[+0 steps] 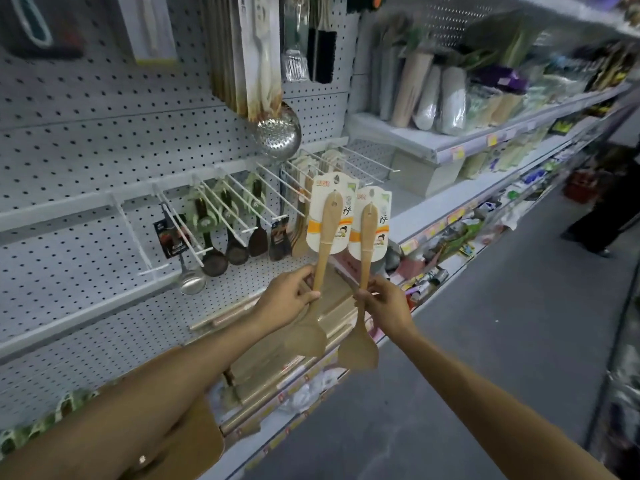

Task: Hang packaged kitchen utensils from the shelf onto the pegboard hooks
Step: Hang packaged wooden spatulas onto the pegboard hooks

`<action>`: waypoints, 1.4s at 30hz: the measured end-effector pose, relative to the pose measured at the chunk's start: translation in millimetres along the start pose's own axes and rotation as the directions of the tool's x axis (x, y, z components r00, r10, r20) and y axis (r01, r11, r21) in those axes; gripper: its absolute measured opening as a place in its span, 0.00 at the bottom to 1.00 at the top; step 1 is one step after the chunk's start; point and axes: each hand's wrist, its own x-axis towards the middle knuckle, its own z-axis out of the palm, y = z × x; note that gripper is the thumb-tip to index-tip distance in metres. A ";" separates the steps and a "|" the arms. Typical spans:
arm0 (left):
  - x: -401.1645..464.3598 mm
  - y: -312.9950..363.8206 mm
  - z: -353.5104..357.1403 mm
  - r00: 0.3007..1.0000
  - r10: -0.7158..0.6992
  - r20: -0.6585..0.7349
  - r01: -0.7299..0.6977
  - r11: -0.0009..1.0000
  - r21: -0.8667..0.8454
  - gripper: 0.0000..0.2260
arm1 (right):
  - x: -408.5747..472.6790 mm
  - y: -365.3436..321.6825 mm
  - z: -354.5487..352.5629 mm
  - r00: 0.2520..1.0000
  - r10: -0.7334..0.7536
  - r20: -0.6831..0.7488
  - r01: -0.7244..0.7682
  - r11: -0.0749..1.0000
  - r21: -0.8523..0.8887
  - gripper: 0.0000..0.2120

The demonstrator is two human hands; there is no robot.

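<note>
Just in front of the white hooks (349, 161), I've got my left hand (289, 297) and right hand (384, 303) each pinching one carded wooden spatula (327, 233) by the handle, neither hung yet, several utensils already hanging, more stock on the shelf (263, 386).
</note>
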 end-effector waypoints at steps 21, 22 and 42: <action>139.7 -7.1 80.3 0.963 -0.260 -0.075 0.267 0.958 0.103 0.06 | 205.2 89.8 -58.2 0.940 -0.062 0.335 0.064 0.998 0.005 0.09; 144.7 -6.1 85.1 0.961 -0.265 -0.080 0.272 0.957 0.099 0.07 | 213.9 95.1 -62.7 0.935 -0.064 0.348 0.069 0.998 -0.001 0.09; 193.0 4.9 141.2 0.916 -0.386 -0.111 0.387 0.922 -0.018 0.03 | 297.1 141.6 -94.6 0.879 -0.038 0.476 0.005 0.998 0.070 0.16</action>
